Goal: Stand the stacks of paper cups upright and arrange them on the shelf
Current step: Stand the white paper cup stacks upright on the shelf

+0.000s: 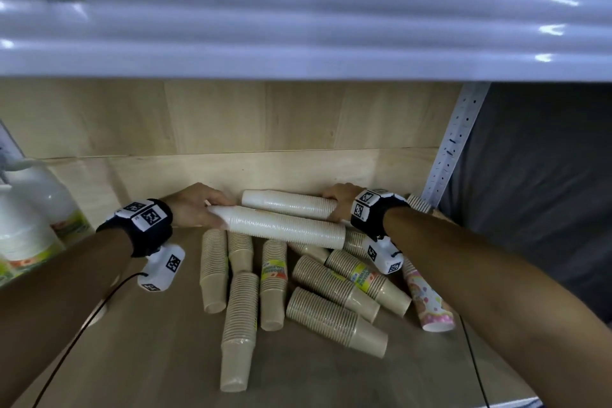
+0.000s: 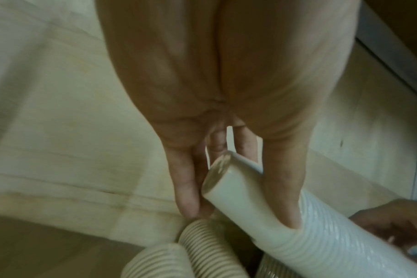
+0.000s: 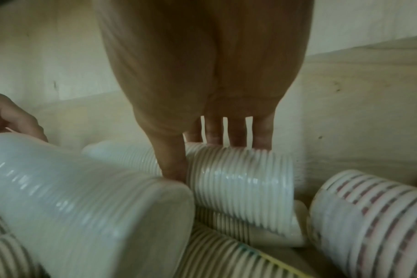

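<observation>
The shelf [image 1: 159,358] is a wooden board with a pale wood back panel and a perforated metal upright [image 1: 453,142] at its right edge. A pile of paper cup stacks lies on it, all on their sides.

Two long white stacks lie across the top of the pile, ribbed with closely nested rims under clear wrap. The front white stack [image 1: 284,225] runs from left to right, its narrow closed end to the left. The left hand [image 1: 195,205] forms its grip there, thumb and fingers [image 2: 286,197] curled round that end. The rear white stack [image 1: 288,204] lies just behind. The right hand [image 1: 341,202] grips its wide end, fingers [image 3: 236,135] over the top and thumb at the side.

Beneath lie shorter beige stacks [image 1: 240,328], some with coloured labels, and a pink patterned stack [image 1: 427,298] at the right.

White bottles [image 1: 36,209] stand at the left.
</observation>
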